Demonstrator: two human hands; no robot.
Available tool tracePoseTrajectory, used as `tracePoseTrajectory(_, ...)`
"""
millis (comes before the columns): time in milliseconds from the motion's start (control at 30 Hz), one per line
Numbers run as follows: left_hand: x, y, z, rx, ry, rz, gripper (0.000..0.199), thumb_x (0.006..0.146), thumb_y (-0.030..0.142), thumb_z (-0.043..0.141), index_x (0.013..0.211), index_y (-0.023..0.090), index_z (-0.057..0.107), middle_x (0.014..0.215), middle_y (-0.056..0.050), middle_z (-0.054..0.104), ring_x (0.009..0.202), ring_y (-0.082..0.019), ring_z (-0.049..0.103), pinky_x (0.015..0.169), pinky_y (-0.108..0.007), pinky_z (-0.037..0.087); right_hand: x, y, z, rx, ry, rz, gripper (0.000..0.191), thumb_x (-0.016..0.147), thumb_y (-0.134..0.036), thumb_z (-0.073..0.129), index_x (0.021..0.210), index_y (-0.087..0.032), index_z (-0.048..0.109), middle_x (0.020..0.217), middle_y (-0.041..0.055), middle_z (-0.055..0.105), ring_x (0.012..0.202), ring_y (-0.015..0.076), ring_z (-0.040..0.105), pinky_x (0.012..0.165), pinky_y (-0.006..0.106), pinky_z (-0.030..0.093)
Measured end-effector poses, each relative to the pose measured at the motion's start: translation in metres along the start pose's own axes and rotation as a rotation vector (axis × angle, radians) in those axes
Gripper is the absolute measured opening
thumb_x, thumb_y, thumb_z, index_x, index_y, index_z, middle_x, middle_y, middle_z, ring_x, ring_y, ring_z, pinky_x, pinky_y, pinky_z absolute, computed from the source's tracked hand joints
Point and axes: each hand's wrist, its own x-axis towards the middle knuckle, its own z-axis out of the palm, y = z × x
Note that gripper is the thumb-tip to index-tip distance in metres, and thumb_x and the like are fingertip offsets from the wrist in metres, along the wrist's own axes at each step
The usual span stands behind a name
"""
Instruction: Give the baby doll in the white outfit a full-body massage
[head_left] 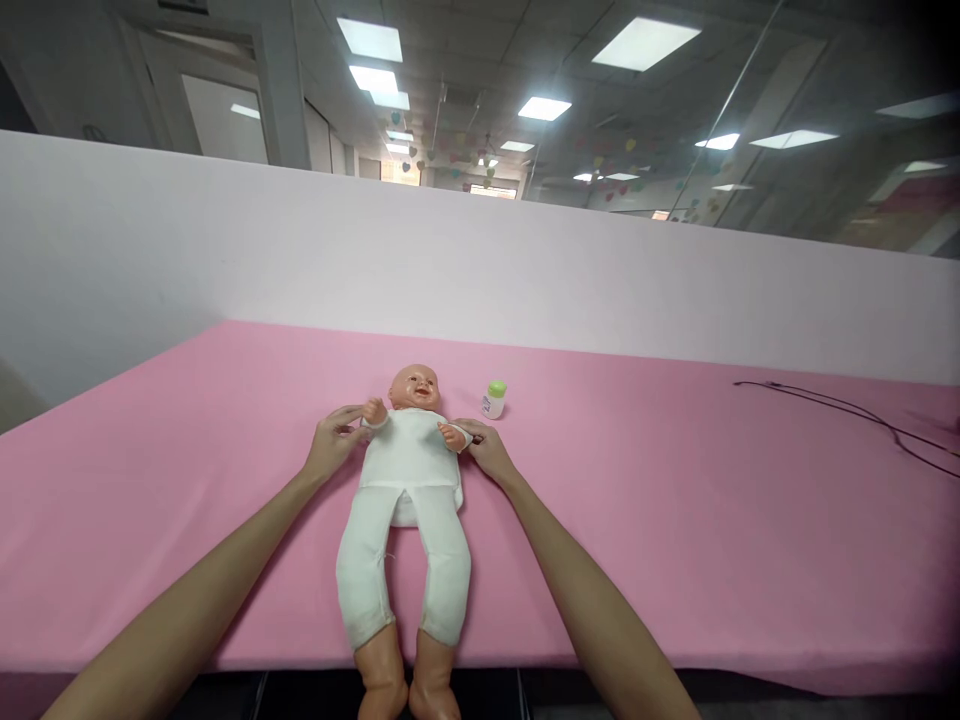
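A baby doll (414,445) with a white cloth body lies on its back on the pink-covered table, its head away from me and its bare feet past the near edge. My left hand (334,440) grips the doll's arm on the left, thumb and fingers closed around the wrist beside its raised plastic hand. On the other side my right hand (489,450) holds the doll's other arm near the cuff; some fingers are hidden behind the sleeve. Just beyond my right hand stands a small white jar (493,403) with a green lid and a marked label.
Pink cloth (675,500) covers the tabletop. A low white partition (480,260) runs along the back. Thin black cables (862,410) lie at the far right. Dark gaps and a chair-like black surface show under the front edge.
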Motion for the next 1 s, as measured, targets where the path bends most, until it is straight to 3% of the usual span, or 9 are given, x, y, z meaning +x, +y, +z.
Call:
tracePoseTrajectory(167,-0.001,0.004,-0.001,0.086,-0.107,0.155,0.029,0.085,0.028,0.069,0.109,0.03,0.086,0.122,-0.008,0.076,0.117,-0.029,0.065,0.091,-0.039,0.057,0.002,0.005,0.004,-0.065,0.086,-0.045,0.041,0.077,-0.015,0.059,0.106,-0.027,0.085,0.12,0.0055,0.079,0.114,0.0269,0.07,0.108,0.045,0.051)
tracePoseTrajectory(433,-0.002,0.001,0.001,0.094,-0.031,0.044,0.032,0.087,0.039,0.073,0.115,0.027,0.082,0.126,-0.01,0.075,0.112,-0.027,0.069,0.075,-0.032,0.053,-0.001,-0.006,0.006,0.097,0.073,0.055,0.037,0.083,-0.026,0.065,0.117,-0.024,0.082,0.124,0.0069,0.079,0.115,0.0288,0.071,0.105,0.046,0.053)
tracePoseTrajectory(633,-0.003,0.008,0.001,0.094,-0.05,0.039,0.033,0.088,0.04,0.071,0.116,0.025,0.082,0.126,-0.011,0.075,0.111,-0.027,0.069,0.076,-0.031,0.054,-0.001,-0.006,0.005,0.013,0.055,-0.014,0.042,0.081,-0.019,0.058,0.114,-0.024,0.083,0.121,0.0071,0.08,0.113,0.0279,0.071,0.105,0.046,0.052)
tracePoseTrajectory(900,-0.004,0.007,-0.001,0.211,-0.146,0.202,0.032,0.09,0.026,0.061,0.111,0.032,0.084,0.123,-0.009,0.076,0.116,-0.029,0.064,0.085,-0.039,0.057,0.0,0.003,0.008,-0.17,0.081,-0.126,0.05,0.076,-0.012,0.05,0.112,-0.027,0.083,0.122,0.0059,0.078,0.116,0.0263,0.069,0.108,0.046,0.05)
tracePoseTrajectory(1000,-0.004,0.005,0.001,0.17,-0.065,0.128,0.029,0.088,0.03,0.064,0.111,0.028,0.082,0.123,-0.009,0.076,0.113,-0.029,0.067,0.084,-0.037,0.056,-0.001,0.005,0.01,-0.051,0.109,-0.058,0.046,0.08,-0.017,0.054,0.116,-0.026,0.08,0.123,0.0058,0.077,0.115,0.0263,0.069,0.106,0.044,0.051)
